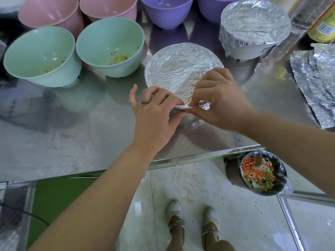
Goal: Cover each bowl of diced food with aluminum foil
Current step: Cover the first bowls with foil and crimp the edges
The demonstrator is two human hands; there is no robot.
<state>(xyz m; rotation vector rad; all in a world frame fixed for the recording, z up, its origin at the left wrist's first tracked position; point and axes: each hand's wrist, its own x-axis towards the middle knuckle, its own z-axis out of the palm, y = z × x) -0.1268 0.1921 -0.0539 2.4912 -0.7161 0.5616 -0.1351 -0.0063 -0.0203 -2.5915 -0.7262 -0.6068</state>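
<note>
Pinching a foil twist (190, 107) from either end, the left hand (154, 113) and the right hand (219, 104) met at the near rim of the foil-covered bowl (177, 64) in the middle of the steel table (72, 127). The left thumb and forefinger were clamped on the twist's left end, with the little finger lifted apart from the rest. The right hand's fingers were curled tight round its crumpled right end. The twist was a thin, rope-like strand, bright and creased; whether it ran into the bowl's cover could not be told behind the fingers. That cover was a round, finely wrinkled sheet, sunk a little in the centre and folded down over the rim.

Farther back on the right stood a white bowl (253, 28), its foil flat on top and bunched down the sides. Loose foil sheets (317, 84), crinkled and jagged-edged, lay at the table's right edge. To the left, one mint-green bowl (41, 55) and a second green bowl (110, 46), both ribbed outside, stood uncovered side by side, each holding a few yellowish diced bits. Smooth pink bowls (50, 13) and purple bowls (166, 11) lined the back. Below the table's front edge, a round lined bin (233, 171) held orange and yellow diced scraps.
</note>
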